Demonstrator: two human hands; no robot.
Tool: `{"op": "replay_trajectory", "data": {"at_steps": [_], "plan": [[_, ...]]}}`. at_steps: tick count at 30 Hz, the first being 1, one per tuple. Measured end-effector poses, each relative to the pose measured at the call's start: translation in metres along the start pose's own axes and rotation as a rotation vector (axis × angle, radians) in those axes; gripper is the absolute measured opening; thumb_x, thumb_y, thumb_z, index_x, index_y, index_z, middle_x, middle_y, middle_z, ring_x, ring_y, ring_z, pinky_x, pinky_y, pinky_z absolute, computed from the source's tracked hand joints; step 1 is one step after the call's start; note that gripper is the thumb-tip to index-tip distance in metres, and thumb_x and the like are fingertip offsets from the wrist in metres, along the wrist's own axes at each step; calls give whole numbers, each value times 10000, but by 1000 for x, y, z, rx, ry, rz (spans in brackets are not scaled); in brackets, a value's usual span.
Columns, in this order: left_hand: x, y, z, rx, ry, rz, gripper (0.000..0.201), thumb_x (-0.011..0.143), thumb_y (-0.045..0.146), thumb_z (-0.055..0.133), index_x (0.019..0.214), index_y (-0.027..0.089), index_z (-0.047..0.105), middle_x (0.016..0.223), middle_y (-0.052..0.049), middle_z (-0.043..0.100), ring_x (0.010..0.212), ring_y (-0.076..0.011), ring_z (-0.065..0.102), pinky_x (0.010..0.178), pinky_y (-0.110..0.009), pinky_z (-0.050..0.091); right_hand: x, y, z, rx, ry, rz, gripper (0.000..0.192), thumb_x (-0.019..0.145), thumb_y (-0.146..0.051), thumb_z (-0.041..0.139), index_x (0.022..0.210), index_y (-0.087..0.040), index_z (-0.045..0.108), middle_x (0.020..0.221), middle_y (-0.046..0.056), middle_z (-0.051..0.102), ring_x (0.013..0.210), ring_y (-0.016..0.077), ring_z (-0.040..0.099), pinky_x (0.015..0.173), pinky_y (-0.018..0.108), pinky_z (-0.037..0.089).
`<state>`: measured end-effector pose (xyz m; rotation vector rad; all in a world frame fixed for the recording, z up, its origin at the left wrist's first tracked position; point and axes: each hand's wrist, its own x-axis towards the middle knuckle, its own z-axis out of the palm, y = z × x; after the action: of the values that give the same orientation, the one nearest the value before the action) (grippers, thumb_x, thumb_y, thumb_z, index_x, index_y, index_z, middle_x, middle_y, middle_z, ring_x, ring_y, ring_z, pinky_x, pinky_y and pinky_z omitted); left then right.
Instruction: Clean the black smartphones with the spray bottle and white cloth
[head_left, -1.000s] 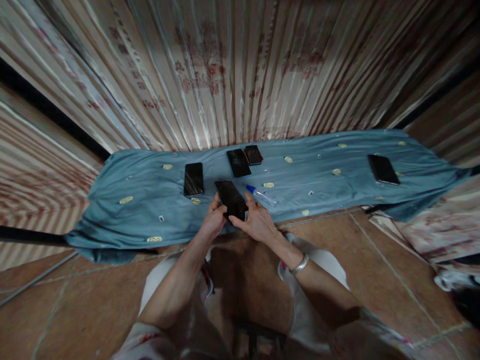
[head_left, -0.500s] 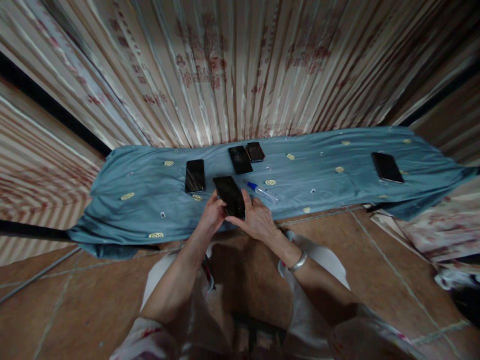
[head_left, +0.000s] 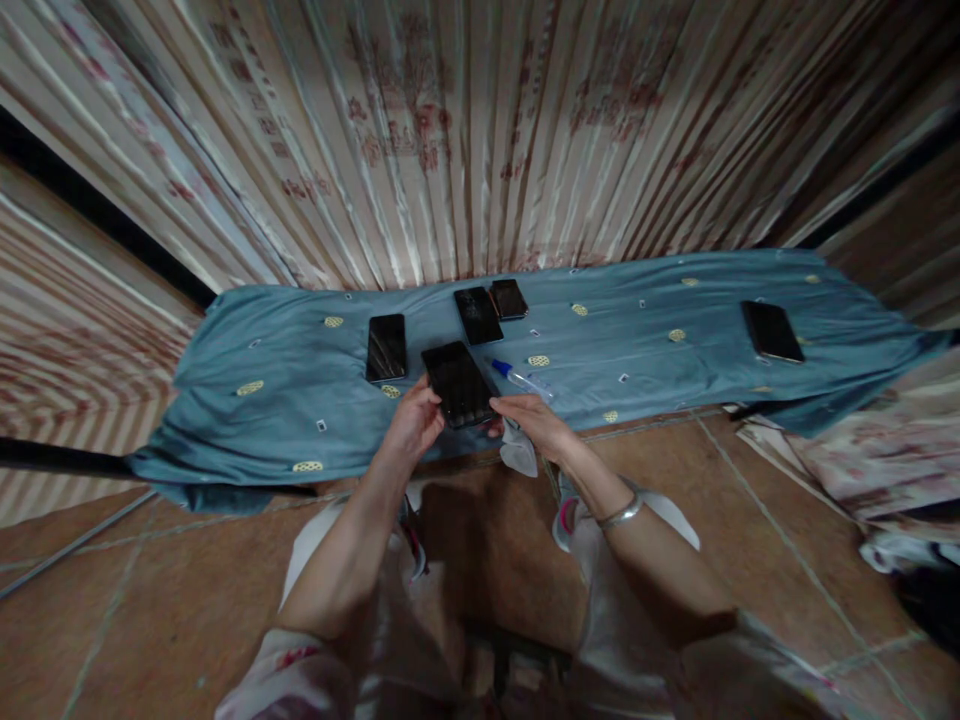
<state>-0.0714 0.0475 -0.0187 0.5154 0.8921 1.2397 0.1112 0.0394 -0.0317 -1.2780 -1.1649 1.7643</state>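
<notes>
A black smartphone (head_left: 457, 385) is held between my two hands, dark screen up, just above the near part of the cloth-covered bench. My left hand (head_left: 415, 418) grips its lower left edge, thumb on top. At the lower right edge, my right hand (head_left: 536, 420) pinches the phone, and a small pale grey cloth (head_left: 517, 450) hangs beneath these fingers. Close behind the right hand lies a clear spray bottle (head_left: 517, 376) with a blue cap, partly covered by that hand.
Another phone (head_left: 386, 348) lies to the left. Farther back are a phone with a marked screen (head_left: 478, 315) and a smaller dark device (head_left: 509, 299). A dark phone (head_left: 772, 331) rests far right on the blue bench cover (head_left: 645, 370). Curtains (head_left: 480, 150) hang behind.
My right hand has shifted from over the phone's lower right side to its edge, and the grey cloth now shows below it. More of the phone's screen is uncovered.
</notes>
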Motion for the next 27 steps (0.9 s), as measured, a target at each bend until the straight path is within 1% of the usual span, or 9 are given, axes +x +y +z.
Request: {"op": "replay_trajectory", "data": {"at_steps": [1,3,7,12,15,18,22,25,27], "plan": [[0,0,0,1,-4,-6,404,483,46,514,859,168,599,804,-5,708,909,-203,676,818,-325,551,-2,0,0,75,-35,13,338,736,-510,723,750,-172,710,669,26,711,568,123,625,559,227,479],[0,0,0,3,-14,-21,403,485,51,504,861,163,600,841,-13,715,909,-205,677,814,-331,555,-4,-1,0,162,-64,29,354,665,-511,783,734,-169,719,672,32,723,564,116,626,543,211,473],[0,-2,2,-16,-7,-38,464,477,52,485,912,162,607,878,-17,719,880,-198,678,791,-323,559,-7,-3,-1,193,-73,43,365,588,-494,837,701,-170,714,653,28,722,550,114,623,494,194,439],[-2,-3,3,-1,-17,-27,549,474,48,492,996,166,613,860,-10,710,843,-188,671,761,-301,549,-5,0,1,129,-40,7,358,632,-495,804,688,-162,687,574,8,683,488,94,570,456,182,378],[-3,-3,1,27,-23,-9,525,475,49,488,970,171,613,827,0,695,819,-179,664,743,-285,538,-4,3,3,85,-12,0,347,664,-493,772,676,-166,658,506,-8,643,445,93,530,434,186,341],[-3,-3,1,45,-14,13,518,467,42,490,952,175,612,805,2,685,813,-176,655,742,-277,526,-2,6,5,37,7,-25,343,676,-489,743,627,-170,627,483,-13,628,416,83,494,421,186,325],[-5,-2,3,58,-23,36,651,467,33,501,1087,202,608,838,12,680,812,-156,636,742,-259,503,-1,6,8,9,31,-29,347,675,-486,729,590,-183,584,475,-21,613,408,81,485,410,185,320],[-8,-3,4,54,-25,41,780,476,25,526,1218,262,567,798,51,649,706,-112,595,679,-228,478,-1,4,6,33,55,-37,388,641,-516,750,588,-196,538,461,-41,579,408,85,489,408,184,335],[-11,-4,3,63,-45,18,865,499,29,559,1316,309,503,749,74,616,635,-92,560,629,-218,463,-1,3,3,45,59,-61,413,622,-541,761,610,-201,528,463,-51,559,411,87,490,410,187,348]]}}
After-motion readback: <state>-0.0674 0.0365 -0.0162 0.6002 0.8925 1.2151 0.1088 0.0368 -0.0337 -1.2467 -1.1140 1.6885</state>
